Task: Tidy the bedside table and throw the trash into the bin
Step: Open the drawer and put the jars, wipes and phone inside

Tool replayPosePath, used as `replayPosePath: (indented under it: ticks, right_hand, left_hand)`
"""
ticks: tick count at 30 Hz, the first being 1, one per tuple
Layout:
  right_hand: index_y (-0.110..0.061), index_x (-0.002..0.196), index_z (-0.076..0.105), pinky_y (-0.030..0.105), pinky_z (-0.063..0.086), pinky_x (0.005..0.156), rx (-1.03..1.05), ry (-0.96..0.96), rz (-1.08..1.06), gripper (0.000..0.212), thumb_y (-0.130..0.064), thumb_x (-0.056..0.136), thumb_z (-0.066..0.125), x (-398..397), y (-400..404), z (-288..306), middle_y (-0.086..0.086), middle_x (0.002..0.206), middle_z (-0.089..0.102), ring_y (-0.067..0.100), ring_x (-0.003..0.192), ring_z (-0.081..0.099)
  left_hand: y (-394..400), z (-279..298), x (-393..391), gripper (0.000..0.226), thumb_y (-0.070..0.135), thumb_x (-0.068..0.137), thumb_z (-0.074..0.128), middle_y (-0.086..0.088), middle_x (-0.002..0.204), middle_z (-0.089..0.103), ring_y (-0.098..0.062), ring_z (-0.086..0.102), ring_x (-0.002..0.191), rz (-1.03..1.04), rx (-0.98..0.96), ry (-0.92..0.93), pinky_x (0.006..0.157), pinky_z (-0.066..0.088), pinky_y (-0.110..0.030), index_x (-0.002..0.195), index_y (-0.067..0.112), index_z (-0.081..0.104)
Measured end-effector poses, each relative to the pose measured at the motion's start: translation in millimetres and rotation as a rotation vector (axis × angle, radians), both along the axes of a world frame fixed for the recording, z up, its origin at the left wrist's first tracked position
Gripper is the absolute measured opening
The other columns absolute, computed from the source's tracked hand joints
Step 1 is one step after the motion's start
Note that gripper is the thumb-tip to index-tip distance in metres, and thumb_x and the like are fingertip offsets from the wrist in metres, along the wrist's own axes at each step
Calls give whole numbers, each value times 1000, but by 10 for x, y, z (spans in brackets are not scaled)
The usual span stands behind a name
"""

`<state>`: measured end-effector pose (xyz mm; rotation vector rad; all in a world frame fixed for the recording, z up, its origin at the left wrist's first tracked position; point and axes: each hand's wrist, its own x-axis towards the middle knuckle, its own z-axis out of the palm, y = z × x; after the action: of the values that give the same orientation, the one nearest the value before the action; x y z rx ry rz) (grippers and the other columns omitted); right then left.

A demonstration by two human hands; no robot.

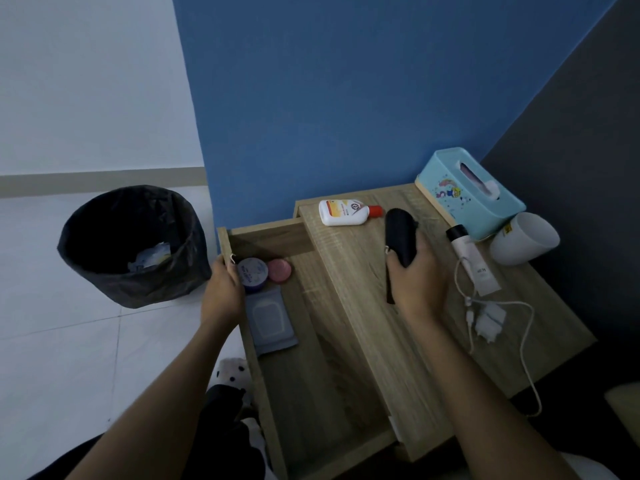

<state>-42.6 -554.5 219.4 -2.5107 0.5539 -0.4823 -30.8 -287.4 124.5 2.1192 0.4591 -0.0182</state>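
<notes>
Drawer [311, 393] of the bedside table stands pulled out, and the left hand [221, 292] clenches its front edge, seemingly to keep it open for stowing. Above the surface [363, 306] the right hand [415, 282] grasps a dark folded pouch-like item [398, 233], probably bound for the drawer beside the round tins [254, 270] and wipes pack [270, 320]. A crumpled tissue [490, 322] lies by the white cable [523, 358], likely trash for the lined bin [133, 244] on the floor, well apart.
</notes>
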Motion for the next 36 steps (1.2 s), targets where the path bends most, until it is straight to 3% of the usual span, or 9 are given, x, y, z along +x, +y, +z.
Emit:
replayPosePath:
  ticks: [5, 12, 21, 36]
  right_hand:
    - [-26, 143, 41, 33, 47, 71, 4, 27, 169, 61, -41, 87, 60, -27, 695, 78, 10, 108, 72, 33, 96, 66]
    - [-21, 150, 27, 36, 51, 88, -33, 181, 383, 66, -39, 92, 54, -146, 1331, -455, 10, 134, 57, 28, 117, 57]
    - [-19, 151, 23, 40, 49, 93, -77, 459, 274, 64, -30, 95, 52, -166, 1296, -1286, 13, 142, 48, 30, 124, 51]
    - [-8, 153, 5, 43, 27, 113, -203, 578, 290, 70, -23, 97, 45, -164, 1330, -1652, 20, 160, 9, 35, 144, 22]
  left_hand:
    - [4, -9, 10, 44, 39, 102, 21, -22, 124, 58, -41, 57, 109, 6, -5, 4, 78, 40, -38, 134, 12, 36]
    - [8, -22, 24, 44, 39, 102, 20, -20, 123, 59, -37, 58, 110, 12, -20, -16, 82, 45, -42, 133, 12, 37]
    - [19, -69, 51, 46, 42, 101, 21, -19, 123, 60, -38, 58, 110, 34, -10, 0, 87, 49, -46, 133, 14, 38]
    - [15, -68, 37, 46, 40, 102, 21, -16, 128, 57, -35, 56, 115, 29, -34, -21, 91, 48, -45, 135, 13, 37]
